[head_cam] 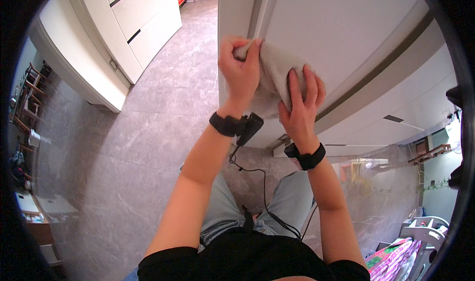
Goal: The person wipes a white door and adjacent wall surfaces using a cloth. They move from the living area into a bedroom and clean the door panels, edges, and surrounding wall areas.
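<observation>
A light grey cloth [276, 63] is bunched between my two hands, in front of a white door panel [315, 17]. My left hand [241, 67] pinches the cloth's left end between thumb and fingers, close to the door's edge. On the cloth's right part lies my right hand [302, 97], its fingers curled over the folds. Each wrist wears a black strap with a small device; a black cable [264, 184] hangs from the left one towards my lap. The cloth's underside is hidden.
A white drawer cabinet [148, 28] and a door frame [85, 58] stand at the left. Grey marble-look floor tiles [148, 143] spread below. White cabinets [371, 127] line the right, with a grey rack [426, 231] and colourful fabric [397, 258] at the lower right.
</observation>
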`<state>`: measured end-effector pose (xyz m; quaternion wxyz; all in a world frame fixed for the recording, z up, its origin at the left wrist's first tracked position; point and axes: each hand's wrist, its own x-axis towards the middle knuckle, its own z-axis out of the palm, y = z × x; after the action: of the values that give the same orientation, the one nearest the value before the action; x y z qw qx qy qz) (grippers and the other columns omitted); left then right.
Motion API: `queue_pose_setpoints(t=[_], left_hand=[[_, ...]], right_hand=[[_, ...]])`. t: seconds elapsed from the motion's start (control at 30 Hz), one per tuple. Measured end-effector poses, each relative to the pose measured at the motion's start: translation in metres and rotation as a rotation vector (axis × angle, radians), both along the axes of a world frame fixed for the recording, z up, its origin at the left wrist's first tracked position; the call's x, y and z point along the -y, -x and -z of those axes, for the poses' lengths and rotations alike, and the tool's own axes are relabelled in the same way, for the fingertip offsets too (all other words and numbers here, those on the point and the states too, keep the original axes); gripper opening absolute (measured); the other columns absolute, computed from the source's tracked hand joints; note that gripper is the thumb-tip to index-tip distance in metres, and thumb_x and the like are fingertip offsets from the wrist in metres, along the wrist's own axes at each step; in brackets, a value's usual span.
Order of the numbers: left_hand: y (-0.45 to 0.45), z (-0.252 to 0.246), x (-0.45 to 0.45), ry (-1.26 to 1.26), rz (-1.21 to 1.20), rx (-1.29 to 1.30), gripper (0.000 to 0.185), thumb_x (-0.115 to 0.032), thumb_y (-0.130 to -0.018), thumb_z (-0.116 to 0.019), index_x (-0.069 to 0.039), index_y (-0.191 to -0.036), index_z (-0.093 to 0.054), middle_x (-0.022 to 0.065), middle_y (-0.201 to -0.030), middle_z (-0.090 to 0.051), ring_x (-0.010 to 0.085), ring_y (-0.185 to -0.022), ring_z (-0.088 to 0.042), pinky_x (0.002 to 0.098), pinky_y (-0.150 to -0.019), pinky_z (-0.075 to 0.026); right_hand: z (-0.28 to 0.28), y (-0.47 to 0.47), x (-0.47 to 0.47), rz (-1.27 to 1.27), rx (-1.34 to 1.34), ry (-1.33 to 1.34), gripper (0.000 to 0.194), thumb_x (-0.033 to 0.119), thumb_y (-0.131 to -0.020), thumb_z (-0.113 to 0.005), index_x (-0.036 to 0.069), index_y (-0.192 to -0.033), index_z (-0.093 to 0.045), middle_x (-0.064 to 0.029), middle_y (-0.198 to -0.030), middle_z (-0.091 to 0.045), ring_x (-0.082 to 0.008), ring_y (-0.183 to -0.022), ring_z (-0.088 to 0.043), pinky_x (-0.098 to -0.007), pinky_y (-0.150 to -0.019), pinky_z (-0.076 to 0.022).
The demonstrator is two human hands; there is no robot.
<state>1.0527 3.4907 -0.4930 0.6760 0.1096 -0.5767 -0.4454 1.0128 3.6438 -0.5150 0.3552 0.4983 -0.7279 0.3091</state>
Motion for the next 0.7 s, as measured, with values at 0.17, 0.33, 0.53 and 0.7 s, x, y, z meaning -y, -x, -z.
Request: queue_pose_setpoints(t=[0.17,0.33,0.53,0.7], left_hand=[[-0.003,0.003,-0.004,-0.020,-0.066,0.076,0.018,-0.009,-0.085,-0.068,-0.004,-0.083,-0.052,0.0009,-0.082,-0.052,0.0093,-0.075,-0.046,0.0231,-0.069,-0.041],[-0.008,-0.001,-0.007,-0.109,-0.001,0.140,0.019,-0.008,-0.084,-0.069,-0.005,-0.082,-0.051,0.0009,-0.083,-0.052,0.0096,-0.075,-0.046,0.0227,-0.069,-0.041],[0.005,-0.002,0.007,-0.043,0.011,0.040,0.020,-0.008,-0.081,-0.071,-0.003,-0.081,-0.052,0.0049,-0.080,-0.053,0.0141,-0.074,-0.048,0.0257,-0.069,-0.042],[-0.009,0.014,-0.010,-0.193,-0.015,0.167,0.021,-0.009,-0.081,-0.072,-0.003,-0.081,-0.052,0.0061,-0.080,-0.053,0.0155,-0.074,-0.049,0.0273,-0.069,-0.043]], right_hand=[[0.002,0.002,0.001,0.015,-0.031,-0.006,0.074,0.002,-0.057,-0.069,0.012,-0.129,-0.054,-0.0112,-0.145,-0.033,-0.0370,-0.123,-0.035,-0.0486,-0.104,-0.0289],[0.002,0.005,0.001,-0.033,-0.099,0.000,0.075,0.004,-0.057,-0.071,0.014,-0.129,-0.054,-0.0098,-0.146,-0.032,-0.0362,-0.123,-0.034,-0.0483,-0.103,-0.0292],[-0.001,0.008,0.004,0.053,0.011,-0.077,0.077,0.004,-0.054,-0.075,0.016,-0.127,-0.055,-0.0069,-0.146,-0.033,-0.0357,-0.122,-0.036,-0.0475,-0.102,-0.0320],[-0.004,0.008,0.001,-0.014,-0.135,-0.113,0.072,0.001,-0.057,-0.070,0.011,-0.126,-0.056,-0.0112,-0.144,-0.034,-0.0365,-0.123,-0.035,-0.0466,-0.104,-0.0304]])
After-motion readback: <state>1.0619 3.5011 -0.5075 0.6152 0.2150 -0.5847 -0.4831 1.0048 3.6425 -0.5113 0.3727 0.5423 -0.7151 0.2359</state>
